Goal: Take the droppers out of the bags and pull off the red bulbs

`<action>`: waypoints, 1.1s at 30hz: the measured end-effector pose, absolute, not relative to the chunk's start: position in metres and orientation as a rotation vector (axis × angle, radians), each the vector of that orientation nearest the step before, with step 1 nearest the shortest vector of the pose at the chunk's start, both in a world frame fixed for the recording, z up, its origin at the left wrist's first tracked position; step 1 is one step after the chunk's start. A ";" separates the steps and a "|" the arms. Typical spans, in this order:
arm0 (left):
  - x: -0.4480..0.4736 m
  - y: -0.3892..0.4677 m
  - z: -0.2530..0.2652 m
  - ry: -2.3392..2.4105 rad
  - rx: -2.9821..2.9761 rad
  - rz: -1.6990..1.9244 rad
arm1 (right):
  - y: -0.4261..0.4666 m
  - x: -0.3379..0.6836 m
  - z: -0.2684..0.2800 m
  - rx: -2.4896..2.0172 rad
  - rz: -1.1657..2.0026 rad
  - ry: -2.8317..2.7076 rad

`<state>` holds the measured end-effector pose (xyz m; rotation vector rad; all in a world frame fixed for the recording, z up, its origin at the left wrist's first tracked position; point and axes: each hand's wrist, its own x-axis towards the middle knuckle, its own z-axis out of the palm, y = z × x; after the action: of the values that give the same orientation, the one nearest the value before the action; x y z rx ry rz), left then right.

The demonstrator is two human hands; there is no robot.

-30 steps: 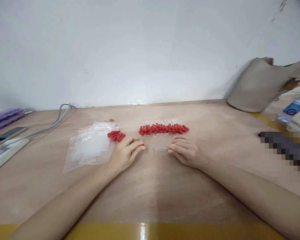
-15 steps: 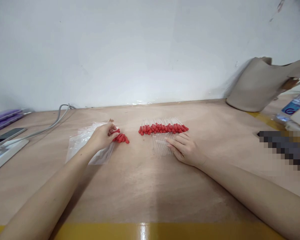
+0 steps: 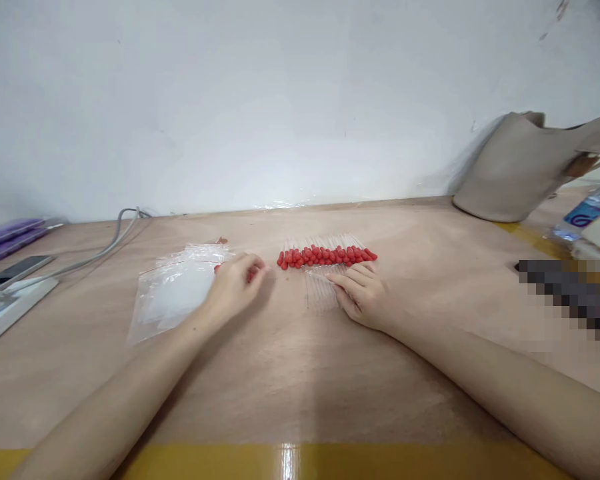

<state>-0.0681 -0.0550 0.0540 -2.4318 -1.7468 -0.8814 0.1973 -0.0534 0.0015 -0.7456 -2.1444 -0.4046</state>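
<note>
My left hand [image 3: 237, 280] is over a small pile of red, rounded, finger-like pieces [image 3: 251, 275], hiding most of them. Its thumb and forefinger are closed together at the tips; whatever is between them cannot be made out. My right hand [image 3: 363, 293] pinches a thin clear stick [image 3: 323, 275] that points left. Under that hand lie more thin clear sticks [image 3: 320, 297], side by side on the table. Just beyond them runs a row of clear sticks with red ends [image 3: 325, 255], their red ends nearest me.
Clear zip bags [image 3: 180, 290] lie left of my left hand. Further left are a power strip [image 3: 20, 307], a grey cable [image 3: 100, 250], a phone [image 3: 23, 268] and purple packs [image 3: 10, 240]. A beige bag [image 3: 510, 170] and a bottle [image 3: 593, 207] stand at the right.
My left hand has moved right, away from the zip bags and across the red pile, uncovering more of the bags. The right hand keeps its pinch on the clear stick, almost unmoved.
</note>
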 end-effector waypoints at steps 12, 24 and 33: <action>0.002 -0.065 0.017 -2.243 -2.804 -2.287 | -0.060 0.174 0.006 -0.563 -0.416 -2.231; -0.011 -0.046 0.016 -2.310 -2.667 -1.884 | -0.060 0.185 0.009 -0.781 -0.061 -2.384; -0.012 -0.046 0.015 -2.012 -2.601 -1.382 | -0.054 0.173 0.003 -0.912 -0.152 -2.320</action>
<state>-0.0116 -0.0458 0.0148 -2.6012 -2.0115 -1.3822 0.1727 -0.0542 0.0026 -0.9123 -2.3197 -0.1519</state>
